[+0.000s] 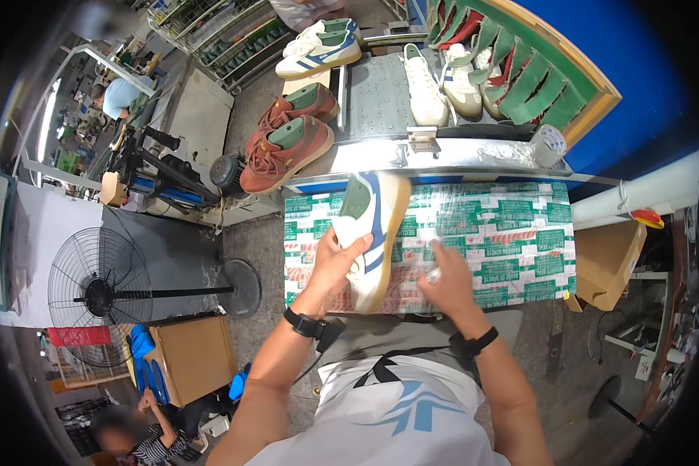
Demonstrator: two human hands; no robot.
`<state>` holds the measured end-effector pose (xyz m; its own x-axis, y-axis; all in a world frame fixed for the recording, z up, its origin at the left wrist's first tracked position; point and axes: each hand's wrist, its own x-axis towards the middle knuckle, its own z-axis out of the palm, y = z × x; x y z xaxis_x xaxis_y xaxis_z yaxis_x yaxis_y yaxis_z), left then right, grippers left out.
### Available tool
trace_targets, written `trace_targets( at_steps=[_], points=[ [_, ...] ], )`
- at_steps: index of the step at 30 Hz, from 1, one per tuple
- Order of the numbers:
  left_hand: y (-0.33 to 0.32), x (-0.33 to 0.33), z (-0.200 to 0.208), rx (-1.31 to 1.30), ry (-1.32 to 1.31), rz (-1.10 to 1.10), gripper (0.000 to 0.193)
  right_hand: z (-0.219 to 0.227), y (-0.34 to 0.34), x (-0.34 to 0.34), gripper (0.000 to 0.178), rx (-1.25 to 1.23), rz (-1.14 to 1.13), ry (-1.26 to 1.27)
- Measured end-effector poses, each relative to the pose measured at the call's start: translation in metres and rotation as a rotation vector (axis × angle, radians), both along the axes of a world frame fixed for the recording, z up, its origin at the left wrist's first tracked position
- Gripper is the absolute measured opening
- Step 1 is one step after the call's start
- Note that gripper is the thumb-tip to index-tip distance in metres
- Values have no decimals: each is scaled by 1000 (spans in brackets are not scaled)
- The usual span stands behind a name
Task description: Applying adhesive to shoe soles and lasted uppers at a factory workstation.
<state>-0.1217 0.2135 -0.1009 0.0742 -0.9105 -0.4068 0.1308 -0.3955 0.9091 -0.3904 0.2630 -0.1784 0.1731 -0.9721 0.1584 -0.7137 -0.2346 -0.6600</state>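
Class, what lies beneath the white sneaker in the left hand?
Around the white sneaker, the green-and-white tape-covered tabletop shows. The patch directly beneath is hidden by the sneaker and left hand, so anything there cannot be seen.

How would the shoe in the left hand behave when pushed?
The shoe is probably stiff, and heavier than an empty one: a green insert seems to fill its opening. The tan sole looks rubbery, so it likely grips rather than slides. Its long shape suggests little rolling.
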Motion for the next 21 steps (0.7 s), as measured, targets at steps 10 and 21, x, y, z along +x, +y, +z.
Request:
trace_targets(
  at_steps=[10, 21],
  points=[
    [-286, 15, 171, -990, -962, -262, 57, -43, -38, -71, 51, -326, -140, 263],
    [-481, 109, 68, -359, -1726, -500, 64, -44, -43, -68, 45, -237, -148, 172]
  ],
)
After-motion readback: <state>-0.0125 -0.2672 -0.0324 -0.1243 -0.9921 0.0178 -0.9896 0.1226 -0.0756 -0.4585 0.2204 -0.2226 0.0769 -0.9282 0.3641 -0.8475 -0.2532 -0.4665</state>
